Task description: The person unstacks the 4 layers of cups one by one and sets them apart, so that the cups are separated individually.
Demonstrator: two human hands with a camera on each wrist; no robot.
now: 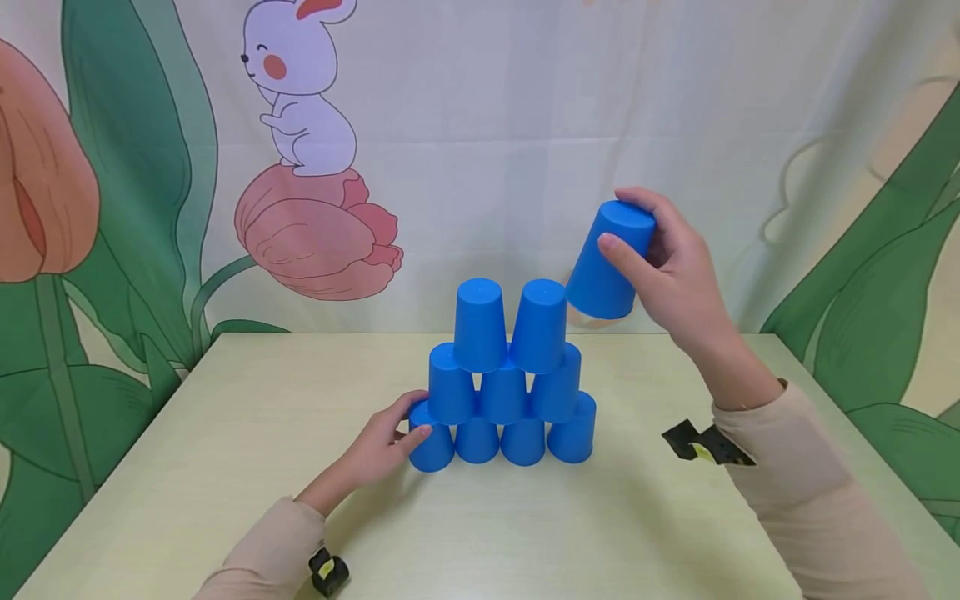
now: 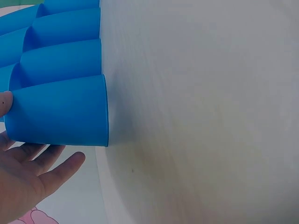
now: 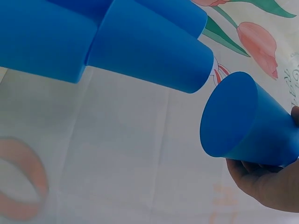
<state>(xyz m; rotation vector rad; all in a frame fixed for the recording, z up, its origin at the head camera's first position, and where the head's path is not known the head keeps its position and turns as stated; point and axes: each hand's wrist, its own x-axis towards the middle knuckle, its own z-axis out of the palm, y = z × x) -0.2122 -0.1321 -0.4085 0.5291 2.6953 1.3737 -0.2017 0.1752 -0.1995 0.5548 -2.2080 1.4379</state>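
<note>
Blue plastic cups stand upside down in a stepped stack: several in the bottom row, three in the middle row (image 1: 502, 397), two on top (image 1: 480, 325). My right hand (image 1: 678, 279) grips another blue cup (image 1: 611, 262) near its closed end, thumb in front and fingers behind. That cup is tilted, its open mouth facing down and left, just right of the upper cups; the right wrist view shows into its mouth (image 3: 229, 114). At the bottom row's left end, my left hand (image 1: 386, 442) holds the end cup (image 2: 60, 112) between thumb and fingers, other fingers spread beside its wall.
The stack stands on a pale wood-look table (image 1: 247, 417). Behind the table's back edge hangs a light curtain (image 1: 465, 167) printed with a rabbit, tulips and leaves. Small black devices (image 1: 705, 443) are strapped near both sleeve cuffs.
</note>
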